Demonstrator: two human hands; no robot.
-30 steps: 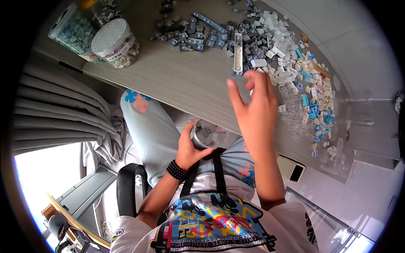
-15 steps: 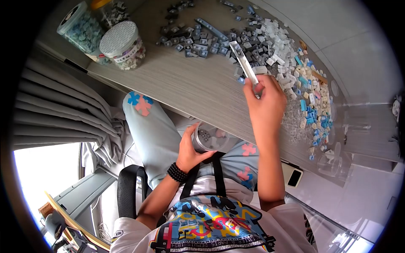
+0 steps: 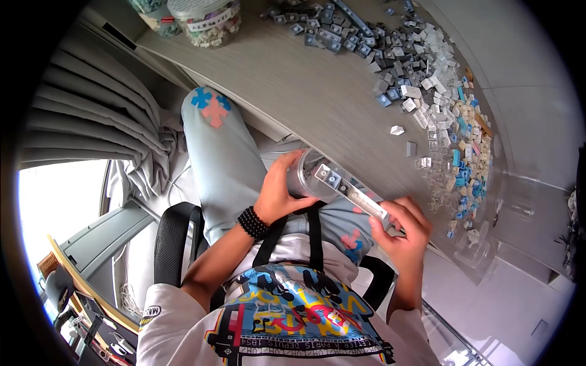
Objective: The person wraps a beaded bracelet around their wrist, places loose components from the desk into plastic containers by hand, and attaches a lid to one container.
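Observation:
My left hand (image 3: 278, 189) is wrapped round a clear round tub (image 3: 300, 175), held over my lap beside the table's edge. Between the thumb and fingers of my right hand (image 3: 403, 229) is one end of a long white keycap (image 3: 360, 200), its hollow side up. The far end of the long keycap lies over the tub's mouth and hides part of the inside. Small grey-blue pieces show in the hollow of that end. Beyond my hands, many loose keycaps (image 3: 421, 67) in grey, white, cream and blue are spread on the table (image 3: 268, 79).
A labelled jar of small pieces (image 3: 210, 27) and another jar (image 3: 152, 15) stand at the table's back left. A clear container (image 3: 473, 244) lies near the right end. A chair armrest (image 3: 174, 244) is beside my left arm.
My right hand has taken hold of the long white keycap and brought it from the pile down to the tub. The view has shifted, so the table sits higher in it.

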